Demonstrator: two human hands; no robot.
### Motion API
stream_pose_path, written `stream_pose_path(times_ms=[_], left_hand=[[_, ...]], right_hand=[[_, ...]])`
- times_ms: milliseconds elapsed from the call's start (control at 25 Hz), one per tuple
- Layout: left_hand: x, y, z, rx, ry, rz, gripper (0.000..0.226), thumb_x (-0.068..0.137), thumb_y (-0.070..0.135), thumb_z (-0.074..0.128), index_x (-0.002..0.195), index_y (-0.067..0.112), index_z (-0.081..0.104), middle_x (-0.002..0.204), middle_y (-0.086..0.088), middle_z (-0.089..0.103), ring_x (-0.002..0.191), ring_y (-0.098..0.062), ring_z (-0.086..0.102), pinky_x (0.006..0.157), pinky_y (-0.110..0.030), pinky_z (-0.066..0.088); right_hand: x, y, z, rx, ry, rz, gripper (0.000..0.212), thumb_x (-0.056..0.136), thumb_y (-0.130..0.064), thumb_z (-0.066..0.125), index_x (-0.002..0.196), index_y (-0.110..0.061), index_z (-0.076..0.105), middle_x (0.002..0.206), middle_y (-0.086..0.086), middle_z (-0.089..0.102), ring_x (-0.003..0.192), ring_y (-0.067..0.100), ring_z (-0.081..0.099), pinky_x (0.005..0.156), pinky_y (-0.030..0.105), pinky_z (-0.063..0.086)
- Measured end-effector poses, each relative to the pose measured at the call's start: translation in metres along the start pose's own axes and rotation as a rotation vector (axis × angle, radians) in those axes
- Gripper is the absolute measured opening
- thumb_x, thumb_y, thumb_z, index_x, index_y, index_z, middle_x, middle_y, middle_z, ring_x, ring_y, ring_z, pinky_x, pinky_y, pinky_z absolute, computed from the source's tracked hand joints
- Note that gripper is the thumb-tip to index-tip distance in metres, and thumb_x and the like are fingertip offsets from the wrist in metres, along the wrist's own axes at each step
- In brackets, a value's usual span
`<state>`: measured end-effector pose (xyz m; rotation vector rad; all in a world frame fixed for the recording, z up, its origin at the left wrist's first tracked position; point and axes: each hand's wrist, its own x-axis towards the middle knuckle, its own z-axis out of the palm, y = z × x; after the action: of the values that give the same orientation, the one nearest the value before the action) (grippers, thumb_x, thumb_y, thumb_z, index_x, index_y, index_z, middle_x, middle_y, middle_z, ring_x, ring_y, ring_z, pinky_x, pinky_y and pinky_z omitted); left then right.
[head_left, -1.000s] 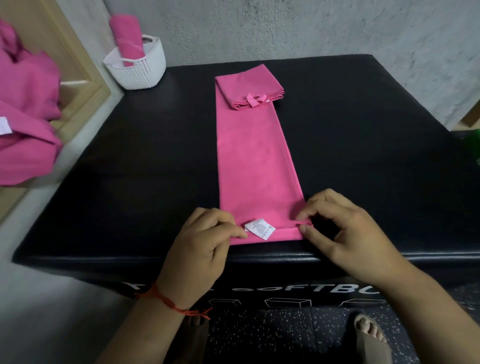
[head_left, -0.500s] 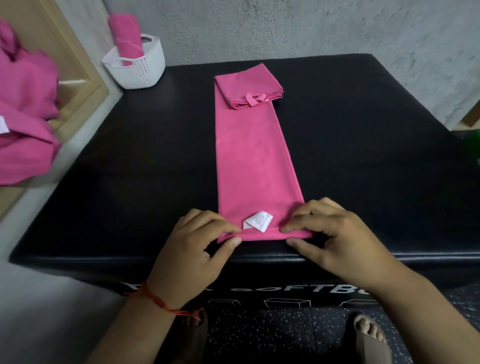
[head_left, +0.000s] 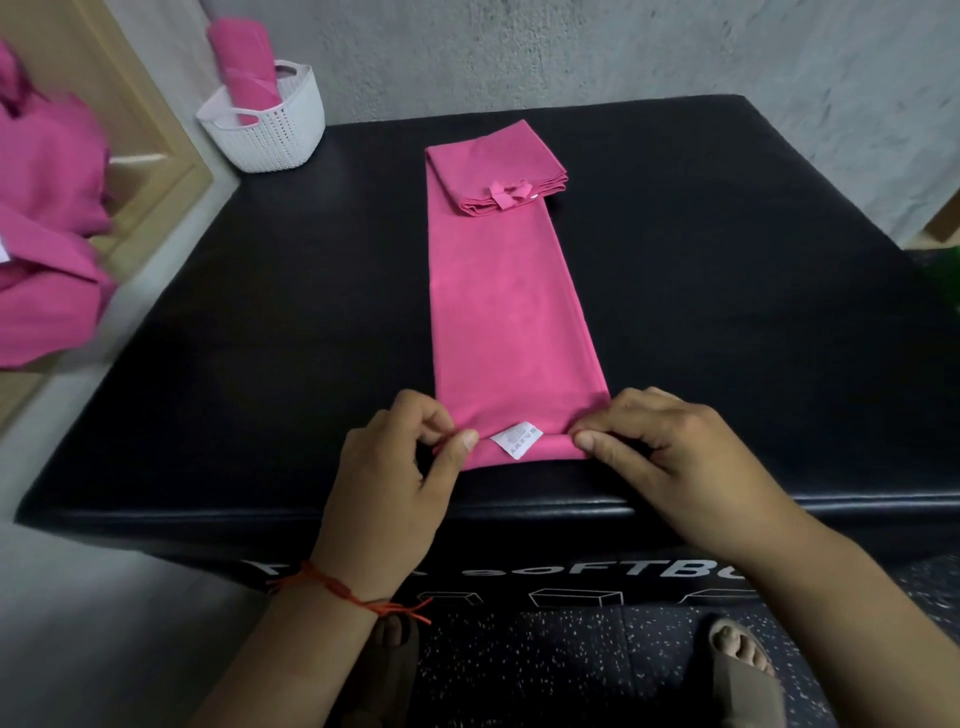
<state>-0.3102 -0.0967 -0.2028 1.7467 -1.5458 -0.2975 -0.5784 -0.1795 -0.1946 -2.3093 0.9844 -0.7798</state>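
Head view: long pink towel (head_left: 509, 312) flat, lengthwise on black bench (head_left: 260, 338); far end folded into thick pad, small loop on top. Near end, turned over in narrow roll, pinched at its corners by left hand (head_left: 395, 478) and right hand (head_left: 675, 457); white label (head_left: 517, 439) between them. Beside far left bench corner, white basket (head_left: 270, 135) with rolled towel (head_left: 244, 67) upright inside. At left, pink cloth heap (head_left: 47, 234).

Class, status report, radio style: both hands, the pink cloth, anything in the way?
Left hand pinches near-left corner of cloth; right hand, near-right. Cloth flat on box, near edge rolled over. Folded bundle on far end, in the path.
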Motion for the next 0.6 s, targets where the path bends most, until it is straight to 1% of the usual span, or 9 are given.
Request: stream_pose_path(times_ms=[120,160,200,280,360,440,520,600], left_hand=[[-0.001,0.006,0.002,0.052,0.06,0.041,0.015,0.093,0.038,0.072,0.093,0.032,0.058,0.088,0.02,0.055,0.088,-0.008,0.053,0.077,-0.035,0.049],[-0.001,0.008,0.002,0.066,0.078,0.077,0.011,0.094,0.031,0.073,0.096,0.03,0.062,0.093,0.02,0.055,0.092,-0.01,0.052,0.081,-0.037,0.05],[-0.001,0.008,0.002,0.081,0.084,0.123,0.009,0.095,0.024,0.073,0.1,0.028,0.066,0.098,0.019,0.056,0.095,-0.012,0.052,0.084,-0.038,0.049],[0.0,0.006,0.005,0.127,0.06,0.215,0.02,0.095,0.008,0.07,0.101,0.026,0.074,0.104,0.015,0.058,0.1,-0.015,0.051,0.086,-0.039,0.049],[0.001,0.004,0.005,0.156,0.04,0.271,0.033,0.092,-0.004,0.068,0.101,0.026,0.08,0.106,0.012,0.06,0.101,-0.016,0.051,0.085,-0.043,0.05],[-0.001,0.0,0.003,0.181,0.032,0.318,0.037,0.092,-0.004,0.065,0.104,0.027,0.082,0.108,0.011,0.061,0.104,-0.017,0.052,0.086,-0.044,0.049],[-0.004,-0.004,-0.005,0.212,-0.002,0.363,0.034,0.09,0.007,0.065,0.11,0.029,0.081,0.111,0.013,0.06,0.108,-0.016,0.051,0.091,-0.042,0.046],[-0.005,-0.007,-0.011,0.241,-0.041,0.384,0.032,0.089,0.02,0.069,0.117,0.033,0.078,0.113,0.015,0.058,0.112,-0.014,0.05,0.097,-0.039,0.043]], right_hand=[[-0.001,-0.004,0.0,0.044,0.032,0.042,0.004,0.098,-0.032,0.073,0.101,-0.033,0.076,0.097,-0.017,0.071,0.096,0.015,0.067,0.083,0.027,0.052],[-0.002,-0.005,0.0,0.051,0.051,0.053,0.004,0.097,-0.028,0.076,0.097,-0.032,0.073,0.095,-0.013,0.069,0.093,0.017,0.067,0.081,0.029,0.052],[-0.002,-0.005,0.0,0.044,0.073,0.056,0.01,0.095,-0.024,0.078,0.093,-0.031,0.071,0.095,-0.011,0.066,0.091,0.018,0.066,0.079,0.03,0.052],[-0.003,-0.003,-0.002,0.006,0.109,0.06,0.017,0.093,-0.017,0.08,0.091,-0.03,0.071,0.098,-0.012,0.063,0.09,0.018,0.065,0.078,0.031,0.052],[-0.003,-0.002,-0.002,-0.021,0.125,0.037,0.019,0.092,-0.012,0.08,0.095,-0.029,0.073,0.101,-0.014,0.063,0.093,0.017,0.065,0.082,0.032,0.052],[-0.004,-0.002,0.0,-0.057,0.123,-0.023,0.021,0.093,-0.01,0.078,0.103,-0.029,0.077,0.105,-0.016,0.064,0.099,0.017,0.063,0.087,0.03,0.05],[-0.006,-0.001,0.002,-0.075,0.106,-0.077,0.025,0.093,-0.007,0.077,0.105,-0.028,0.08,0.106,-0.018,0.064,0.102,0.016,0.061,0.089,0.026,0.048],[-0.006,0.001,0.001,-0.074,0.093,-0.082,0.027,0.093,-0.006,0.077,0.107,-0.029,0.081,0.106,-0.02,0.065,0.103,0.016,0.062,0.09,0.025,0.048]])
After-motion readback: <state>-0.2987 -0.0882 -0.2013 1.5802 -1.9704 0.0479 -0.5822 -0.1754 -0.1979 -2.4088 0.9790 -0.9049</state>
